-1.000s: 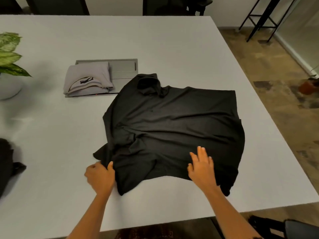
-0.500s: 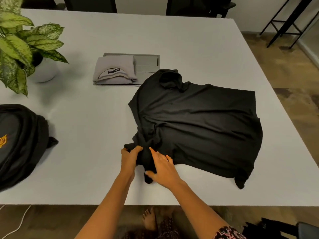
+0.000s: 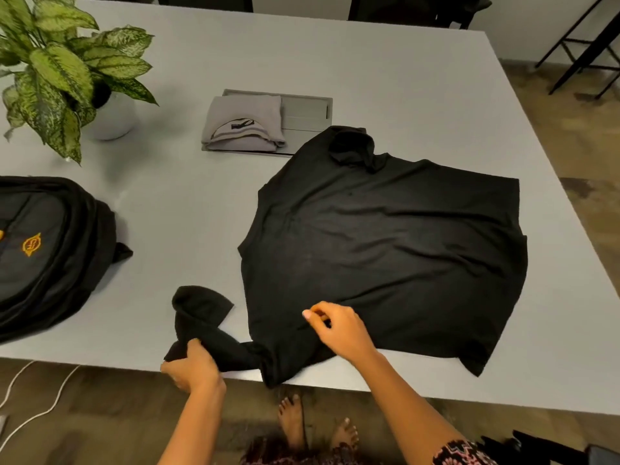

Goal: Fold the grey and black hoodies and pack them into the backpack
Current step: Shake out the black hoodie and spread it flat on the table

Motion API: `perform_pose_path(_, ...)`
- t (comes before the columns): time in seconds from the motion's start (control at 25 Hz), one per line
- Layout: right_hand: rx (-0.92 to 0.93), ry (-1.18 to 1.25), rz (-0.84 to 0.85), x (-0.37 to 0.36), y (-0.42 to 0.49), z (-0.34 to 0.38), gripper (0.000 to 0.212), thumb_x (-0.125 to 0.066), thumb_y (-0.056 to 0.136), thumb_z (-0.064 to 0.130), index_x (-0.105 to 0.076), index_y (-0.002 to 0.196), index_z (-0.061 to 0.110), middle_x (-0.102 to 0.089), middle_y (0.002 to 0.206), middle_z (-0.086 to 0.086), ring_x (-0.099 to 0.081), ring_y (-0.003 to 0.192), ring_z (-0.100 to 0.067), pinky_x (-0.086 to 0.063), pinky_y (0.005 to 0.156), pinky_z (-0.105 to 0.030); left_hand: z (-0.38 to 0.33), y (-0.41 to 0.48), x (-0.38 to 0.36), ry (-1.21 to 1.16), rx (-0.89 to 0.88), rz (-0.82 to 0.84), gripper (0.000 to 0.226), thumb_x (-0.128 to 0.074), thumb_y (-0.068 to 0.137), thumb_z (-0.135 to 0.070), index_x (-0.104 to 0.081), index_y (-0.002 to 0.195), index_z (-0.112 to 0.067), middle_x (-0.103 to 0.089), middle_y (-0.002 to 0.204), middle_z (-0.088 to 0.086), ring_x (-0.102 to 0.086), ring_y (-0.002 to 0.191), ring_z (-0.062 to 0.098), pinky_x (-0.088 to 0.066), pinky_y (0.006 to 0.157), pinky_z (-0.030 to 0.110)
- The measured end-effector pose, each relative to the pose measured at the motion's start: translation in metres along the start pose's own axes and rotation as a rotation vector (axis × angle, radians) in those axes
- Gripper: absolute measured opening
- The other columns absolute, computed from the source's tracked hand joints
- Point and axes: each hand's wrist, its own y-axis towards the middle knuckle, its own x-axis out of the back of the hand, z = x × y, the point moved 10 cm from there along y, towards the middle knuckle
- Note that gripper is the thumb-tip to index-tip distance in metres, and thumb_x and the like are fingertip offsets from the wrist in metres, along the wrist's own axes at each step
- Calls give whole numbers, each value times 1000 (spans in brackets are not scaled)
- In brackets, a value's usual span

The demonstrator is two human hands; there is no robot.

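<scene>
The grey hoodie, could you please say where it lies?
Head view, upper centre-left: the grey hoodie lies folded on a grey panel, between the potted plant and the black hoodie.

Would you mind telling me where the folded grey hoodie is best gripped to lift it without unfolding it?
Take the grey hoodie by its near edge, coming from the person's side: the stacked layers end there, so fingers under and thumb on top should probably pinch the whole fold together.
</scene>
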Motion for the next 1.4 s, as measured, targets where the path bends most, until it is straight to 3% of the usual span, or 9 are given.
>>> perform_pose_path(0.12,19,-87,-214,39,4,-26,22,-52,96,41,-66,98,23,-64,96,6,-60,96,-17,-48,73,-34,-18,-13,-6,384,-123,-57,88,-71,85,-15,-14,152,-2,-21,153,23,-31,134,44,-27,112,51)
perform_pose_path(0.24,-123,-33,-350,65,-1,-81,24,-49,100,26,-63,118,17,-61,123,-2,-51,119,-22,-47,90,-34,-55,-43,-49,664,-545,-25,93,-70,85,-18,-10,154,-1,-15,157,22,-21,140,45,-22,112,56)
perform_pose_path(0.36,-303,-149,-374,78,-21,-150,41,-49,101,21,-50,141,11,-39,151,-13,-33,141,-32,-34,112,-47,-53,-111,-153,873,-1123,460,73,-60,90,-27,-26,151,-5,-29,155,18,-26,142,38,-27,113,54)
perform_pose_path(0.48,-396,-366,-354,95,-49,-212,51,-48,101,29,-40,147,7,-32,153,-24,-28,142,-42,-31,110,-59,1,-134,-227,1174,-1327,803,73,-42,97,-49,-22,154,-8,-19,162,10,-14,149,33,-21,118,53)
perform_pose_path(0.6,-657,-436,-399,134,-93,-279,66,-24,100,53,-22,154,15,-17,160,-18,-13,147,-39,-16,115,-59,22,-105,-248,1368,-1449,700,83,-18,90,-67,-22,156,-18,-13,164,3,-7,151,31,-10,118,58)
perform_pose_path(0.76,-1115,-183,-554,169,-166,-353,75,-10,96,63,-6,157,20,6,163,-13,9,150,-32,4,117,-58,15,-92,-240,1310,-1573,599,74,-22,91,-70,-20,155,-33,-11,165,1,-4,152,26,-3,119,55)
perform_pose_path(0.92,-909,-341,-609,183,-120,-321,61,-28,102,43,-19,154,12,-3,162,-19,4,150,-33,-1,117,-62,16,-96,-239,1315,-1577,600,72,-22,93,-68,-17,156,-34,-10,165,1,-2,152,25,-2,120,53)
perform_pose_path(1.2,-395,-372,-335,96,-34,-196,60,-31,100,55,-31,152,25,-14,162,-12,-6,151,-28,-11,116,-56,1,-62,-199,1354,-1556,574,75,-17,91,-70,-12,157,-33,-9,165,-2,-2,152,23,-4,120,53)
perform_pose_path(1.4,-360,-17,-701,171,-59,-225,41,-40,103,22,-46,143,12,-33,156,-11,-27,146,-27,-27,117,-44,-14,-40,-184,1365,-1576,601,77,-21,89,-68,-19,156,-29,-11,165,-2,-2,152,22,-4,119,54)
